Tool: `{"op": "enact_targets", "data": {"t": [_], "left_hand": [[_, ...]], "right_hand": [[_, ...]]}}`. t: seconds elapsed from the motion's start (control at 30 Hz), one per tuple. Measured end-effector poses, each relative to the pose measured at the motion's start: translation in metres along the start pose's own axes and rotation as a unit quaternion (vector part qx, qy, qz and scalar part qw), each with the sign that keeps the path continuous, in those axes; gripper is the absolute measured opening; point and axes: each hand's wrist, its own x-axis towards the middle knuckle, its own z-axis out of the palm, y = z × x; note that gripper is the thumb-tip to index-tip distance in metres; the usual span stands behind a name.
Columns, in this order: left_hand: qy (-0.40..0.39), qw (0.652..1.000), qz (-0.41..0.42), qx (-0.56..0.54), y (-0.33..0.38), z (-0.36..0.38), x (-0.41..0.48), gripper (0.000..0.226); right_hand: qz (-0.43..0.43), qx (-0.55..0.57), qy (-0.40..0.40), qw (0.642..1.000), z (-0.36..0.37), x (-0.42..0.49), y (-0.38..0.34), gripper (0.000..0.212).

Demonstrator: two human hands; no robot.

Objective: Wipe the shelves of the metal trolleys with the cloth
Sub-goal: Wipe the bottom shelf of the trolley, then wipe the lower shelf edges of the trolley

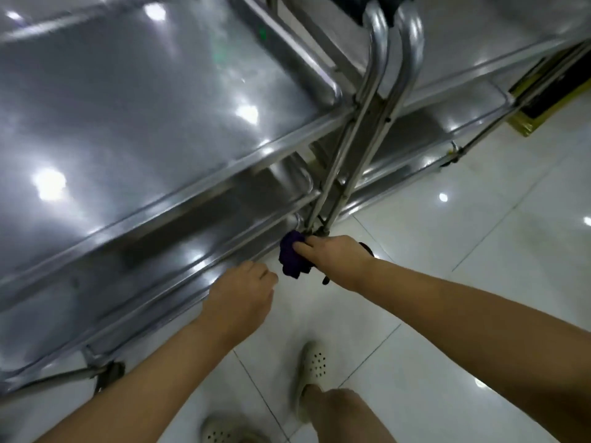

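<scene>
White floor tiles (447,282) are seen beneath steel trolleys (128,123). At the lowest shelf (166,276) rim the left hand (243,292) is held knuckles-up, fingers curled; whether anything is gripped cannot be told. Just beside it, the purple cloth (291,259) is clutched by the right hand (332,254) at the shelf corner.

Bright overhead lights throw white glare spots across the steel shelf (134,123) and glossy floor tiles (463,282) (edges bowed, everything slightly blurred).
</scene>
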Motion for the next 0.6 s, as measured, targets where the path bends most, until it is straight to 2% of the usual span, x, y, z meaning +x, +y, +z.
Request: {"op": "enact_targets", "data": {"t": [0.1, 0.17, 0.33, 0.4, 0.6], "left_hand": [[0.023, 0.999, -0.042, 0.017, 0.014, -0.078, -0.013, 0.006], [0.037, 0.995, -0.089, 0.035, 0.02, -0.12, -0.03, 0.017], [0.097, 0.97, -0.207, 0.081, 0.018, -0.186, -0.098, 0.021], [0.11, 0.955, -0.252, 0.112, 0.021, -0.208, -0.135, 0.021], [0.159, 0.901, -0.387, 0.115, 0.024, -0.247, -0.285, 0.025]], "right_hand": [[-0.029, -0.011, 0.009, 0.999, -0.07, -0.022, -0.021, 0.058], [-0.045, -0.022, 0.014, 0.999, -0.109, -0.03, -0.04, 0.059], [-0.126, -0.05, 0.029, 0.99, -0.18, -0.027, -0.11, 0.065], [-0.161, -0.068, 0.039, 0.984, -0.198, -0.023, -0.149, 0.067], [-0.255, -0.126, 0.053, 0.957, -0.234, -0.021, -0.292, 0.072]]}}
